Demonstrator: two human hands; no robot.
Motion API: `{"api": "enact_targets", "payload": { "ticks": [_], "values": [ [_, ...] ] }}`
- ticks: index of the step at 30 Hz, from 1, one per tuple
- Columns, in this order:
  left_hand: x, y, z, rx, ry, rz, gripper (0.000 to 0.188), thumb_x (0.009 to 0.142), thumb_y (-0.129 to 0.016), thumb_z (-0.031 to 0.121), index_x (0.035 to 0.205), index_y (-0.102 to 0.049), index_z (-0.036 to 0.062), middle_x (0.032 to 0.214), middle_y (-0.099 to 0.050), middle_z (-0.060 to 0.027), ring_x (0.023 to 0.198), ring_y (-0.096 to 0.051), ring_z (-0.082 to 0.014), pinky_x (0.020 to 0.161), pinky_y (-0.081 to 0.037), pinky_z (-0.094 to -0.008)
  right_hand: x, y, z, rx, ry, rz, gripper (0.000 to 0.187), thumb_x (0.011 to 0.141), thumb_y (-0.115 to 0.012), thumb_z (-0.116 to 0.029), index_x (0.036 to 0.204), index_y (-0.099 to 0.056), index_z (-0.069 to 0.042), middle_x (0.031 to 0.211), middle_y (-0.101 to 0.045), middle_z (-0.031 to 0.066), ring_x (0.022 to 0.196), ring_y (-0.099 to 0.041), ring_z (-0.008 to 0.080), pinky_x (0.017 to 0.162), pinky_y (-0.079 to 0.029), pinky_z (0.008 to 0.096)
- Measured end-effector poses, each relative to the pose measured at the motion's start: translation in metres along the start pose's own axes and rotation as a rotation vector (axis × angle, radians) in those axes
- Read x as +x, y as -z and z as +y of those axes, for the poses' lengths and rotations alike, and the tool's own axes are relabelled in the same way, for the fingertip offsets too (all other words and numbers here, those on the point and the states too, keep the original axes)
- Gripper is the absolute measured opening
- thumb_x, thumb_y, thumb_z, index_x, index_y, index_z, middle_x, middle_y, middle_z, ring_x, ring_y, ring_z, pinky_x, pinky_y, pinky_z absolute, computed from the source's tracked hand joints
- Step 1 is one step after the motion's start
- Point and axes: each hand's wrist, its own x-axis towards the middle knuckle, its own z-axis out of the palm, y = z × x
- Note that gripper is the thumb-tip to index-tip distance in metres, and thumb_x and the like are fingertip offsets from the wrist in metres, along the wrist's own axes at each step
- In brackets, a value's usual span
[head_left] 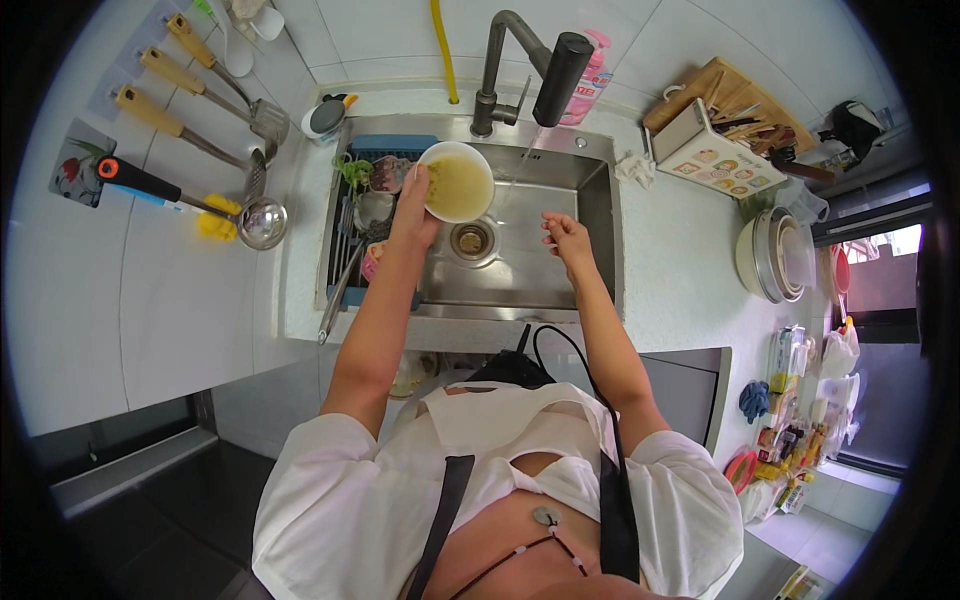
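Observation:
Over the left part of the steel sink (570, 185), my left hand (415, 205) grips a white bowl (458, 212) by its left side, thumb on the rim. Cloudy yellowish liquid fills much of the bowl, with yellow bits at its left. My right hand (567, 240) hangs over the sink's right half, its fingers loosely curled and a little apart, with nothing visible in them. A thin stream of water seems to fall from the dark grey faucet (563, 80), right of the bowl. The round drain (472, 240) shows below the bowl.
A blue-edged drying rack (395, 142) with green leaves (352, 172) and dishes sits at the sink's left. Utensils, including a ladle (262, 222), hang on the left wall. Behind stands a pink pump bottle (590, 80); a chopstick holder (715, 155) and stacked bowls (770, 255) are right.

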Motion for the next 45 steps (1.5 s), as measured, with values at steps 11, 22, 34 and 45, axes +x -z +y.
{"api": "enact_targets", "payload": {
  "ticks": [11,22,34,45],
  "values": [
    [0.007,0.003,0.017,0.097,-0.119,-0.064,0.036,0.089,-0.043,0.029,0.119,-0.037,0.0103,0.111,-0.050,-0.0074,0.099,-0.052,-0.0211,0.080,-0.046,-0.0402,0.004,-0.002,0.006,0.026,0.037,0.088,0.016,0.086,-0.049,-0.018,0.094,-0.061,-0.011,0.080,-0.054,-0.0049,0.045,-0.035,0.0031,0.037,-0.024,0.0167],
    [-0.002,-0.029,0.031,0.099,-0.102,-0.042,0.036,0.089,-0.043,0.023,0.121,-0.036,0.0071,0.110,-0.049,-0.0073,0.099,-0.051,-0.0189,0.080,-0.046,-0.0356,0.001,0.003,0.012,0.017,0.040,0.130,0.017,0.086,-0.048,-0.019,0.094,-0.061,-0.011,0.079,-0.053,-0.0050,0.042,-0.032,0.0027,0.035,-0.022,0.0175],
    [-0.001,-0.043,0.037,0.104,-0.128,-0.057,0.037,0.089,-0.043,0.024,0.122,-0.036,0.0076,0.112,-0.048,-0.0082,0.100,-0.051,-0.0195,0.080,-0.046,-0.0357,-0.007,0.008,0.010,0.104,0.014,0.129,0.019,0.086,-0.048,-0.021,0.093,-0.062,-0.011,0.079,-0.056,-0.0034,0.042,-0.033,0.0030,0.036,-0.024,0.0185],
    [0.007,-0.046,0.038,0.104,-0.150,-0.084,0.039,0.088,-0.047,0.024,0.122,-0.037,0.0077,0.111,-0.049,-0.0073,0.100,-0.051,-0.0181,0.082,-0.045,-0.0330,-0.007,0.013,0.012,0.136,0.016,0.134,0.021,0.086,-0.047,-0.022,0.094,-0.062,-0.010,0.080,-0.056,-0.0028,0.040,-0.031,0.0028,0.035,-0.022,0.0186]
  ]
}}
